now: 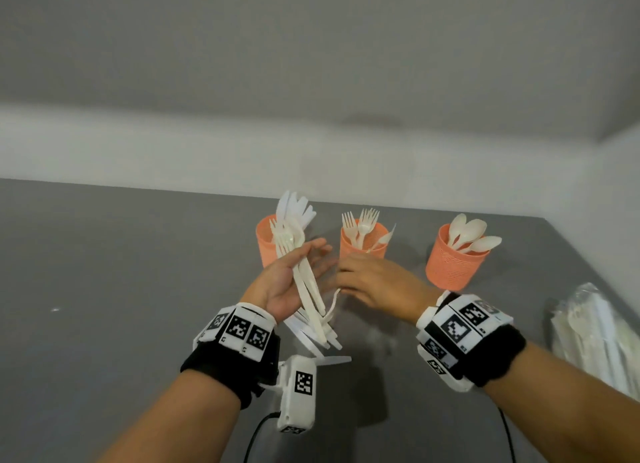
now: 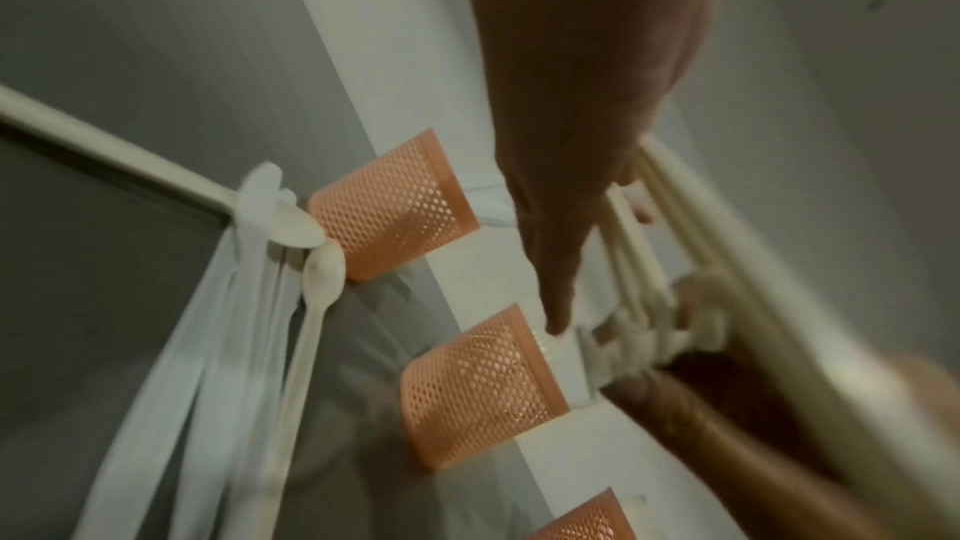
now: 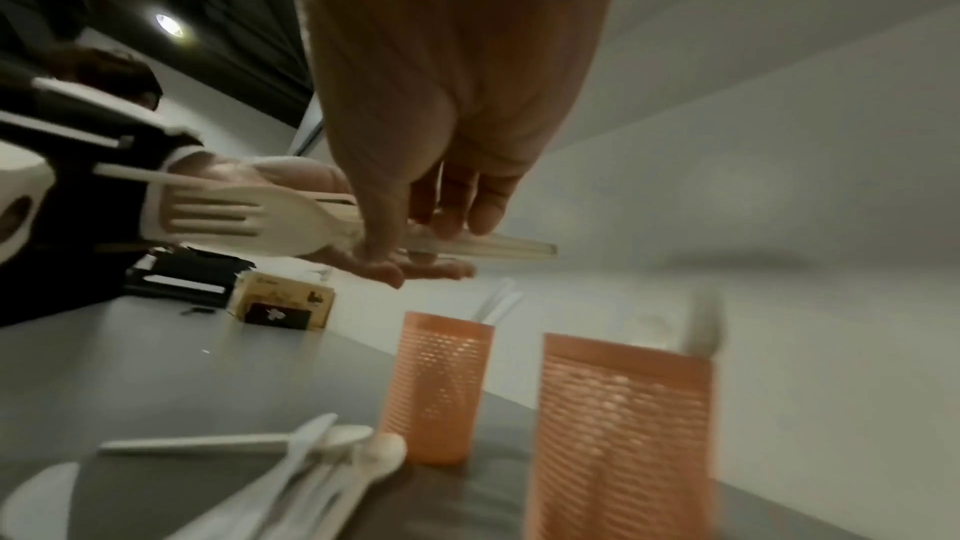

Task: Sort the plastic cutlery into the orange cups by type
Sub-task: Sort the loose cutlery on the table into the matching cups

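Three orange mesh cups stand in a row: the left cup (image 1: 268, 242) holds knives, the middle cup (image 1: 363, 246) forks, the right cup (image 1: 453, 263) spoons. My left hand (image 1: 311, 258), palm up in front of the left cup, holds a bundle of white forks (image 1: 304, 282) between thumb and palm, tines up. My right hand (image 1: 341, 277), palm down beside it, pinches a single fork (image 3: 270, 220) between thumb and fingers. Loose knives and spoons (image 3: 291, 462) lie on the grey table (image 1: 121, 272) under both hands.
A clear plastic bag of more cutlery (image 1: 595, 334) lies at the table's right edge. A small cardboard box (image 3: 283, 304) and a dark object sit far left. The wall runs just behind the cups. A black cable (image 1: 256, 431) trails from my left wrist.
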A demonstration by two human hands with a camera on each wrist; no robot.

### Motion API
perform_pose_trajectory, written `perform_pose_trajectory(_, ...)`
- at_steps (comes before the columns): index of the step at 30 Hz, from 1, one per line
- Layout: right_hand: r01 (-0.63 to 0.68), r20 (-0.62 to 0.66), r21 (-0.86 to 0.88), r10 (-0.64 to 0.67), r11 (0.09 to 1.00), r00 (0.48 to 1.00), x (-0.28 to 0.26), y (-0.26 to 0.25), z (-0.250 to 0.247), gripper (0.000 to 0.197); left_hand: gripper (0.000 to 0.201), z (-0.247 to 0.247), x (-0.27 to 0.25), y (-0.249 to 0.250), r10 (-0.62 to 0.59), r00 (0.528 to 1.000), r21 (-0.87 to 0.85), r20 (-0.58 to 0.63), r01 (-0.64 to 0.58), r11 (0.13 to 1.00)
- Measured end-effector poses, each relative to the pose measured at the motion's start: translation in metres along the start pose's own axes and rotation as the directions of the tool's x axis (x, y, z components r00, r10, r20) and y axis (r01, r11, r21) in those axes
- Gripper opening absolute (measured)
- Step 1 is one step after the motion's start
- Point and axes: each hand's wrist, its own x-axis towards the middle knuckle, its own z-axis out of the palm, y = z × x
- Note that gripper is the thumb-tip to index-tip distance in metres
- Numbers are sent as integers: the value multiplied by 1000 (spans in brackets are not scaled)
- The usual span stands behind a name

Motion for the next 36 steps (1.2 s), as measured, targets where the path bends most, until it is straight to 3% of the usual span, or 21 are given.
perform_pose_trajectory(3, -240, -16, -142, 240, 960, 971, -27, 20, -10, 6, 25, 12, 8, -3, 90, 994, -51, -65, -93, 994)
perform_pose_trajectory(4, -364, -19, -148, 365, 920, 931, -45, 30, -16, 13, 27, 26, 11, -11, 93, 994, -58, -62, -96, 994)
perform_pose_trajectory(6, -576, 11, 45, 576, 817, 818, -55, 33, -23, 26, 30, 38, 14, -20, 91, 995, -14, -40, -92, 996)
perform_pose_trajectory(8, -600, -21, 321, 639, 733, 769, -47, 22, -25, 27, 39, 42, 14, -24, 99, 995, 38, -18, -98, 994)
perform_pose_trajectory(11, -589, 99, 430, 613, 684, 784, -33, 3, -26, 23, 42, 42, 15, -24, 134, 989, -32, -62, -136, 990)
perform_pose_trajectory(12, -609, 183, 377, 588, 698, 788, -32, 2, -27, 24, 36, 42, 15, -23, 138, 986, -50, -92, -143, 988)
perform_pose_trajectory(14, -663, 327, 207, 588, 719, 740, -39, 10, -34, 23, 28, 40, 16, -23, 149, 978, -29, -149, -155, 988)
perform_pose_trajectory(18, -690, 302, 229, 624, 686, 721, -44, 23, -40, 12, 30, 41, 18, -30, 163, 973, 57, -161, -156, 986)
perform_pose_trajectory(23, -629, 583, 182, 432, 756, 688, -36, 13, -48, 12, 35, 52, 20, -32, 193, 960, 36, -201, -190, 981)
perform_pose_trajectory(25, -622, 520, 303, 422, 722, 743, -38, 18, -54, 14, 34, 49, 21, -30, 187, 958, 52, -216, -180, 982)
perform_pose_trajectory(27, -587, 368, 502, 457, 635, 809, -35, 18, -53, 14, 35, 46, 23, -33, 176, 965, 117, -194, -155, 981)
perform_pose_trajectory(29, -519, 251, 629, 481, 578, 840, -27, 16, -42, 54, 38, 52, 23, -39, 145, 977, 171, -157, -118, 978)
perform_pose_trajectory(32, -549, 253, 637, 525, 541, 812, -13, 6, -22, 72, 41, 67, 21, -49, 167, 972, 317, -168, -107, 942)
perform_pose_trajectory(34, -570, 282, 657, 541, 493, 793, -7, 1, -12, 68, 41, 70, 17, -54, 199, 958, 389, -208, -105, 915)
perform_pose_trajectory(36, -543, 256, 676, 532, 498, 807, -2, -5, -4, 57, 41, 67, 13, -57, 222, 952, 432, -211, -113, 895)
